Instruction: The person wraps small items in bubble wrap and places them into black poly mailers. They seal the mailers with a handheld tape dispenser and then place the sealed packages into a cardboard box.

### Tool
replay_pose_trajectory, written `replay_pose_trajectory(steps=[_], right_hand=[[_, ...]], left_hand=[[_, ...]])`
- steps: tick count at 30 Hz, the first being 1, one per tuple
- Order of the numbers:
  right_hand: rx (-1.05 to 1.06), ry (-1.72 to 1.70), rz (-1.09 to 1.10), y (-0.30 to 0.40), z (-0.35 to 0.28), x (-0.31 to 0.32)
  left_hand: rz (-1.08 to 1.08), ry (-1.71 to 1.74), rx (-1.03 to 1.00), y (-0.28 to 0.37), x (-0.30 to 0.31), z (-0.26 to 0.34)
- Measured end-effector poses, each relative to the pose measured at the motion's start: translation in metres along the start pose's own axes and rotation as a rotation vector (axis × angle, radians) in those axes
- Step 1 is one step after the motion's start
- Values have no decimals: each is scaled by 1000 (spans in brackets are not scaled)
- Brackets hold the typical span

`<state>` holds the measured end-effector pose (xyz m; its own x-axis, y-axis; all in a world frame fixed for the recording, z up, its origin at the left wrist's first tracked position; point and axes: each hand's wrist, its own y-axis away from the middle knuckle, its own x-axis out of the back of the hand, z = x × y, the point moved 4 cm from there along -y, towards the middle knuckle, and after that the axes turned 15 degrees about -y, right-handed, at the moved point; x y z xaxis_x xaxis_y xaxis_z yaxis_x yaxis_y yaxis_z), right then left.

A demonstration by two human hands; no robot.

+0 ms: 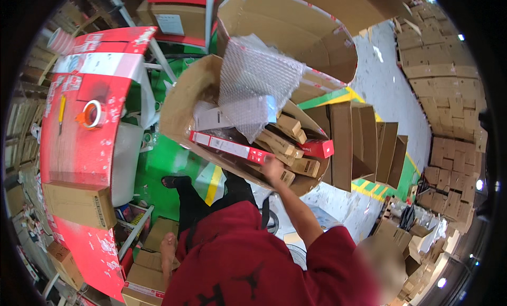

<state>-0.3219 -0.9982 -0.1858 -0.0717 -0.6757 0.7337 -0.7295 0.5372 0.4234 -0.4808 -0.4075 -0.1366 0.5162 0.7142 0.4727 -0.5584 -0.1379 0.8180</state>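
Note:
My right hand [273, 168] reaches into a large open cardboard carton [190, 78] and grips the right end of a long red-and-white box [227, 146]; its fingers are slightly blurred. Around that box lie several slim brown boxes [277, 143], a red box [318, 148] and a white box [216, 118]. A sheet of bubble wrap [259, 74] drapes over the carton's far side and covers part of the contents. My left hand [169, 242] hangs low by my side, above brown cartons [148, 272]. Its fingers are foreshortened, and I see nothing in it.
Left of me stands a red-topped table [83, 147] with a yellow utility knife [62, 109], a tape roll in an orange dispenser [92, 115] and a brown carton [81, 205]. Another big carton [293, 28] stands beyond. Flattened cardboard [340, 147] leans at right, near stacked cartons [439, 88].

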Motion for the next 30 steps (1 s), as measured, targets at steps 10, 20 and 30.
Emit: replay_pose_trajectory(steps=[10, 20, 30], right_hand=[[-544, 139, -66, -27, 295, 31], [-511, -442, 646, -8, 252, -44], [1303, -279, -374, 155, -207, 106]], left_hand=[[-181, -373, -17, 38, -21, 103], [-182, -413, -129, -7, -35, 171], [-48, 326, -710, -28, -46, 403]])
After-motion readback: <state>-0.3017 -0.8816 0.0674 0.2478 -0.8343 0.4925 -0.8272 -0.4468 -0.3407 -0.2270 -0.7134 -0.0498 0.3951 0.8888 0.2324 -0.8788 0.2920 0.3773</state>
